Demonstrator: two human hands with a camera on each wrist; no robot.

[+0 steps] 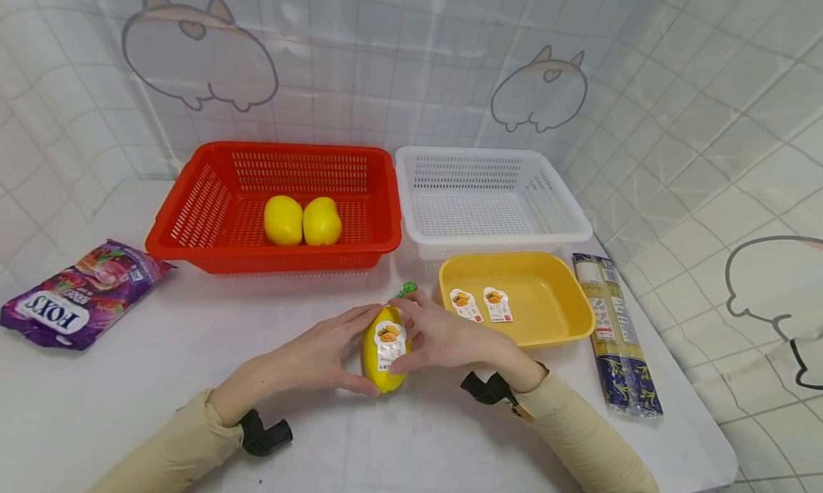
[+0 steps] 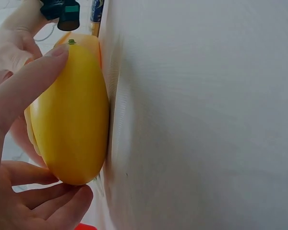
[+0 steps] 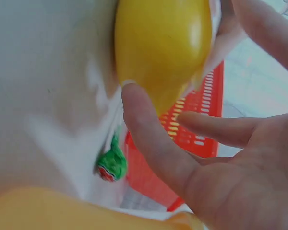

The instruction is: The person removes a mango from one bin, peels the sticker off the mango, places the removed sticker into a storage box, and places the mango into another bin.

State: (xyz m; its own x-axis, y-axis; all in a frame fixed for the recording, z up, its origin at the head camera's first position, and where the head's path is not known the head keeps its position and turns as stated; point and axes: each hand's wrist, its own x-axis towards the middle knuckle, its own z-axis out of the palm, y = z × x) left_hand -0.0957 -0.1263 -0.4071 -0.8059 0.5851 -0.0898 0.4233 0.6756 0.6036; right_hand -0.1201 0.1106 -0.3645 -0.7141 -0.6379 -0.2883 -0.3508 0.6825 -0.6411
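A yellow mango [image 1: 378, 380] lies on the white table, a white label sticker [image 1: 389, 344] with a fruit picture on its upper face. My left hand [image 1: 321, 351] holds the mango, thumb at the near stem end and fingers around the far end, as the left wrist view shows. Over the mango's right side is my right hand [image 1: 446, 332], its thumb against the sticker's lower edge. In the right wrist view its fingers are spread, one fingertip [image 3: 130, 91] right at the mango's far end. A lollipop [image 3: 113, 164] in a green wrapper lies just beyond.
A red basket [image 1: 292, 259] holding two mangoes [image 1: 302, 220] stands behind, beside a white basket [image 1: 501, 240]. On the right are a yellow tray [image 1: 546, 286] with two stickers [image 1: 497, 305] and a pack of noodles [image 1: 614, 336]. A purple Fox's bag [image 1: 83, 293] lies at left.
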